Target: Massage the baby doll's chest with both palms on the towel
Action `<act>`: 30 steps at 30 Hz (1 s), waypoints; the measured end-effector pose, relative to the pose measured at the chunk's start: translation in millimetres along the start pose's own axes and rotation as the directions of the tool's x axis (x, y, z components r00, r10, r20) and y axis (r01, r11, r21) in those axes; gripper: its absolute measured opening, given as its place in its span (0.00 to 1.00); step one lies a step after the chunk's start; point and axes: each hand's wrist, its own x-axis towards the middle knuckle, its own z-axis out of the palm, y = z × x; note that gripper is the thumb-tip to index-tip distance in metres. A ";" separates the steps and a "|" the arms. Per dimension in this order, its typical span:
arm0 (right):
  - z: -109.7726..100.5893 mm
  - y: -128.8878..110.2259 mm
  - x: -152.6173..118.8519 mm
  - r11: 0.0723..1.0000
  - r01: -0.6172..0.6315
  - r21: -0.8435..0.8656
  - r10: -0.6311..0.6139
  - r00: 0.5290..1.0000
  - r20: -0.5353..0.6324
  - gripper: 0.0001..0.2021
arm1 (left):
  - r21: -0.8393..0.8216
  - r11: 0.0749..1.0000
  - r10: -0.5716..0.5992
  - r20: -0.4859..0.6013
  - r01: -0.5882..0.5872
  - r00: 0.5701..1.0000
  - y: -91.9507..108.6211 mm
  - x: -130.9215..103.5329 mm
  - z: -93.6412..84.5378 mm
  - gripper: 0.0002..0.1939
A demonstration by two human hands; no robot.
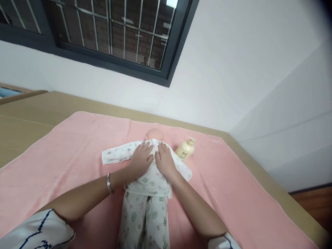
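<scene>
A baby doll (pixel 155 134) lies on a pink blanket, its bald head toward the wall. It wears a white printed top (pixel 153 185) with long sleeves and matching printed trousers (pixel 133 218). My left hand (pixel 141 159) rests flat on the left side of the doll's chest, fingers stretched out. On the other side of the chest lies my right hand (pixel 165 159), also flat with fingers extended. The doll's left-side sleeve spreads outward, while the right-side one angles down beside my wrist. Close to that sleeve, a cream pump bottle (pixel 185 148) leans at a tilt.
The pink blanket (pixel 228 193) covers much of a wooden surface (pixel 75 101). Beyond it rises a white wall (pixel 207 69) with a dark-framed, barred window (pixel 114 31). A wooden edge (pixel 23 95) with something blue behind it shows at far left.
</scene>
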 end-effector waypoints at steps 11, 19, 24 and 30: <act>-10.6 3.1 0.5 0.999 0.041 0.035 -0.040 0.999 -0.026 0.24 | -0.208 0.968 -0.163 -0.082 0.143 0.983 -14.9 5.8 11.2 0.23; -7.4 -0.9 -2.6 0.987 0.159 0.033 -0.147 0.963 -0.224 0.27 | -0.290 0.947 -0.191 -0.174 0.135 0.966 -20.4 0.0 18.7 0.22; 1.8 -6.6 -7.6 0.972 0.212 0.100 -0.198 0.971 -0.131 0.25 | -0.300 0.945 -0.194 -0.186 0.132 0.963 -22.3 -1.5 21.9 0.22; -0.7 -5.0 -7.0 0.973 0.219 0.078 -0.202 0.962 -0.182 0.27 | -0.329 0.935 -0.206 -0.191 0.135 0.960 -23.2 -1.7 24.0 0.21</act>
